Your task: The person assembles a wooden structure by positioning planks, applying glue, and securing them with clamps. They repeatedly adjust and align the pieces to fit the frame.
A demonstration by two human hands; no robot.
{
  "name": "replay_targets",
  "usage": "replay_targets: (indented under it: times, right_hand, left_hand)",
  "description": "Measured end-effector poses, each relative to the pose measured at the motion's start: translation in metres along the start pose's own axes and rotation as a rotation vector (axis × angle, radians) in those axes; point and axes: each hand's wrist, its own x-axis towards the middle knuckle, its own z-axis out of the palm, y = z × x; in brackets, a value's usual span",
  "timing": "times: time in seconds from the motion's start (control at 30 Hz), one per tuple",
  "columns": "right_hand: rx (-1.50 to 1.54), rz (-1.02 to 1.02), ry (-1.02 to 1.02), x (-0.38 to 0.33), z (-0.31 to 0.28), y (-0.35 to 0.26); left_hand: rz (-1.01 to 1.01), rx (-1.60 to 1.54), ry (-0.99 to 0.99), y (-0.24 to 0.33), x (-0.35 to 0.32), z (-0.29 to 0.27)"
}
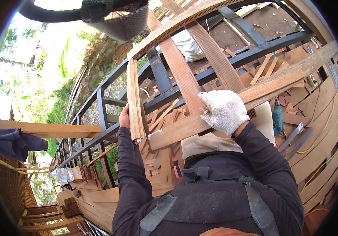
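Note:
A wooden frame lies before me, its near rail (184, 129) running from lower left to upper right. My left hand (124, 117), bare, is against the outer side of a short grooved wooden end piece (135, 94); most of its fingers are hidden behind the wood. The end piece stands slightly apart from the near rail's left end, and both ends carry white smears. In a white knit glove, my right hand (226, 112) is closed over the near rail, where a flat slat (182, 72) meets it. A second slat (214, 55) lies to the right.
Dark metal railing (165, 94) runs beneath the frame. Wood offcuts (161, 157) litter the deck, with a red-and-black handled tool (176, 167) among them. To the right are a teal power drill (278, 118) and yellow cord (322, 165). A clear plastic bottle (63, 176) is at left.

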Motion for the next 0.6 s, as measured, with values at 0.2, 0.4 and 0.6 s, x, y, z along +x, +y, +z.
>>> replay_targets:
  times: [0.2,0.4,0.6]
  right_hand:
    - [0.007,-0.009,0.0,0.002,-0.002,-0.002]
    - [-0.015,-0.023,0.01,0.002,-0.002,-0.002]
    - [0.003,-0.036,0.043,0.002,0.0,0.0]
  left_hand:
    - [0.027,0.089,0.0,-0.003,-0.002,-0.003]
    - [0.005,0.039,0.016,-0.004,-0.002,0.005]
    - [-0.088,-0.248,-0.241,-0.002,-0.014,0.017]
